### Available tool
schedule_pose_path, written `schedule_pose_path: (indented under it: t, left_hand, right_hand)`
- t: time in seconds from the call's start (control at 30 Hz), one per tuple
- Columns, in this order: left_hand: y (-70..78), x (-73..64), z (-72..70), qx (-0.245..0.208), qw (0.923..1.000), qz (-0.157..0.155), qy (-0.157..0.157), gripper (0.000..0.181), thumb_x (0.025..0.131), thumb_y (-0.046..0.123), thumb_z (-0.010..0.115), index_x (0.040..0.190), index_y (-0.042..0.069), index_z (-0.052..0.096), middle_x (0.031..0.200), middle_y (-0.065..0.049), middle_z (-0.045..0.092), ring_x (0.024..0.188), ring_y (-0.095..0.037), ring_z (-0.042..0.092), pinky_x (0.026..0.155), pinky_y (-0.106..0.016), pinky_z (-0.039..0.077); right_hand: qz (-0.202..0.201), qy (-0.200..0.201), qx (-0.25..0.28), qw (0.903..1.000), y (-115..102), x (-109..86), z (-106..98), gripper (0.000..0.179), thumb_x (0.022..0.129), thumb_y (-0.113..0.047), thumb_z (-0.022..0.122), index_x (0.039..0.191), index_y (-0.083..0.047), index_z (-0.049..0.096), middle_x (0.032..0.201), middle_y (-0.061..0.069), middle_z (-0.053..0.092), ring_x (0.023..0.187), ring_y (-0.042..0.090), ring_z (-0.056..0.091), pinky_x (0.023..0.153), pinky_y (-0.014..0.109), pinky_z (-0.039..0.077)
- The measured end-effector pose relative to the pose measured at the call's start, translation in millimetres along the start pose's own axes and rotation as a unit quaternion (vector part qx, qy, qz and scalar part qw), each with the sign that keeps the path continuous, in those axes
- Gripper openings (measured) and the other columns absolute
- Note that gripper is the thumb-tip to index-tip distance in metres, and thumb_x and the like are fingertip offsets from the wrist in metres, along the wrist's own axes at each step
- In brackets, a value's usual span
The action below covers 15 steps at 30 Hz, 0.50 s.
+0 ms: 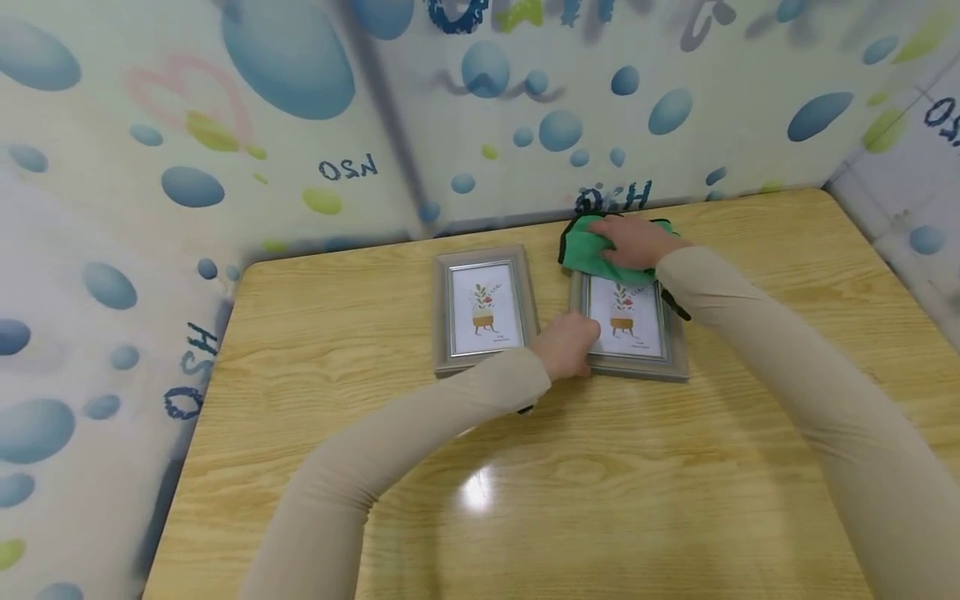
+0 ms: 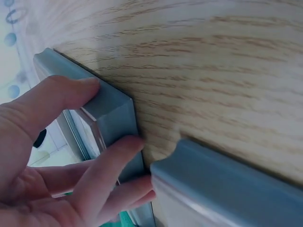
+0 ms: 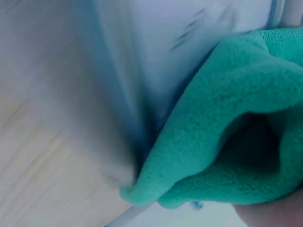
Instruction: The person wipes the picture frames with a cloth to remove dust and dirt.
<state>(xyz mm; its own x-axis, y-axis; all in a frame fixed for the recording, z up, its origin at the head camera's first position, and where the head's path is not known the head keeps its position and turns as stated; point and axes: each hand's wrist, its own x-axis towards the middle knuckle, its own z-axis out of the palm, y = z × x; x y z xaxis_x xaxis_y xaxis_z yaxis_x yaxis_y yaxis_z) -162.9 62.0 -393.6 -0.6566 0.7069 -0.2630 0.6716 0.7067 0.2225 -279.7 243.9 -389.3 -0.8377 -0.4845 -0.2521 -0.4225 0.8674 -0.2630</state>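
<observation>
Two grey picture frames with potted-plant prints lie side by side on the wooden table. My left hand (image 1: 566, 343) grips the lower left corner of the right picture frame (image 1: 645, 367), thumb on one side and fingers on the other in the left wrist view. A green cloth (image 1: 583, 252) with dark edging covers that frame's top end, and my right hand (image 1: 637, 240) holds it there. Bunched folds of the cloth (image 3: 199, 127) hide most of the right hand in the right wrist view. The left picture frame (image 1: 444, 317) stands just beside my left hand.
The wooden table (image 1: 322, 350) reaches back to a wall (image 1: 405, 192) printed with blue and green drops. Both frames lie near the table's back edge. A dark strip (image 1: 675, 303) of the cloth's edging hangs over the right frame's side.
</observation>
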Motion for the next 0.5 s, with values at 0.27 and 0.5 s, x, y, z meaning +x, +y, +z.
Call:
schedule_pose_path:
  t: [0.27,0.5]
  left_hand:
    - [2.1,2.3,1.7,-0.014,0.9999,-0.002,0.004,0.033,0.073,0.014,0.085,0.1,0.004,0.069,0.088,-0.004,0.068,0.076,-0.012,0.06,0.065,-0.02,0.05]
    - [0.0,0.8,0.7,-0.015,0.9998,-0.009,0.004,0.036,0.071,0.013,0.086,0.102,0.003,0.069,0.093,-0.006,0.069,0.079,-0.013,0.06,0.067,-0.019,0.05]
  right_hand:
    - [-0.035,0.021,0.02,0.999,4,0.7,3,0.05,0.097,-0.009,0.053,0.143,0.004,0.038,0.139,0.032,0.04,0.125,0.048,0.041,0.101,0.058,0.034]
    - [-0.002,0.002,0.054,0.9985,34,-25.1,-6,0.05,0.097,-0.008,0.054,0.141,0.009,0.037,0.139,0.034,0.04,0.126,0.049,0.038,0.102,0.059,0.032]
